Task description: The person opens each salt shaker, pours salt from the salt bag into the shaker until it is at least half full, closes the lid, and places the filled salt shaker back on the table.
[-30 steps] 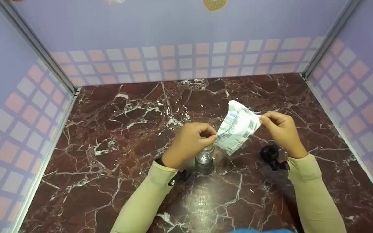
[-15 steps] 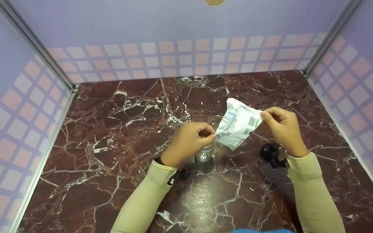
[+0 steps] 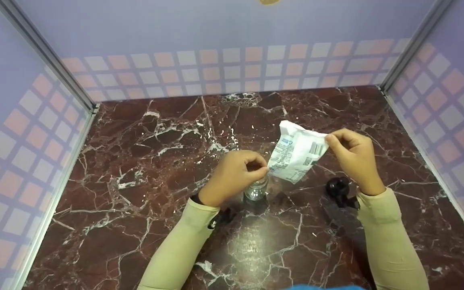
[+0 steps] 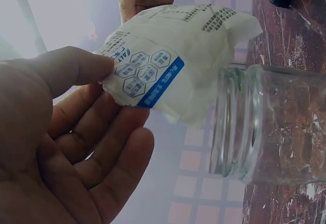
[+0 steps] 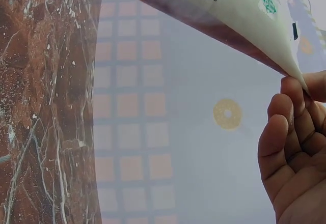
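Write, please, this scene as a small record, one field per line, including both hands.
Packet: white, printed, held in the air
Left hand: pinches the packet's lower edge
Right hand: pinches an upper corner
Glass jar: upright, mouth close to the packet; contact unclear
Table: dark red-brown, white-veined
Walls: lilac, pink and white squares

Packet [image 3: 297, 156] from above and wrist-close

I record the right hand [image 3: 355, 159] displaced slightly outward; the white packet [image 3: 294, 155] turned, its barcode [image 3: 316, 148] more fully displayed.
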Demonstrator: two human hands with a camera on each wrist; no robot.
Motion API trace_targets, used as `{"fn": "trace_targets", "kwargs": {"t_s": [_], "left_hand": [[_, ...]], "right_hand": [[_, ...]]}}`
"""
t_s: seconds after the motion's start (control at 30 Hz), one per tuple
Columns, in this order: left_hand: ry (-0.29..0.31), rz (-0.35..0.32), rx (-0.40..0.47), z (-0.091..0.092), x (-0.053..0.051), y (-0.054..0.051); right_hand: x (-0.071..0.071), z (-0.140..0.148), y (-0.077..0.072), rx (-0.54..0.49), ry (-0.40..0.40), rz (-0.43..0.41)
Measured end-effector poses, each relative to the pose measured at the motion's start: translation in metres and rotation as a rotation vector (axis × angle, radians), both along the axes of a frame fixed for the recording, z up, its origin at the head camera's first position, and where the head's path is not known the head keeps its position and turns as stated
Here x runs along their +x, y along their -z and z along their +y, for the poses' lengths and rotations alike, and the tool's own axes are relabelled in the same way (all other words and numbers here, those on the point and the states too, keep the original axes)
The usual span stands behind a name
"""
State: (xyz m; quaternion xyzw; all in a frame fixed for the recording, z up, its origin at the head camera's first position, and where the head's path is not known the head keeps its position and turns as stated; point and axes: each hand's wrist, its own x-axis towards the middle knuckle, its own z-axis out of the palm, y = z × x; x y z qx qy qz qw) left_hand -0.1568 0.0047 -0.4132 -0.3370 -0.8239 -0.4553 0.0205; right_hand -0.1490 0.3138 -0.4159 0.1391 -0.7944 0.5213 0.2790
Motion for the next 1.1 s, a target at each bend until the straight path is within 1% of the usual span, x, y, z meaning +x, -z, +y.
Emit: {"fn": "trace_targets", "kwargs": {"t_s": [0.13, 0.37, 0.7, 0.97, 1.1], "left_hand": [[-0.008, -0.015, -0.034, -0.001, 0.0, -0.001], [-0.024, -0.006, -0.077, -0.004, 0.0, -0.002], [-0.016, -0.014, -0.095, -0.006, 0.002, -0.003], [-0.006, -0.083, -0.071, -0.008, 0.002, -0.007], [-0.008, -0.075, -0.08, -0.007, 0.001, -0.006]], "right_hand": [[0.001, -0.002, -0.001, 0.005, 0.002, 0.021], [0.007, -0.009, -0.006, -0.007, 0.004, 0.057], [0.013, -0.015, -0.011, -0.018, 0.008, 0.081], [0.015, -0.017, -0.012, -0.045, 0.017, 0.108], [0.017, -0.019, -0.013, -0.051, 0.021, 0.128]]}}
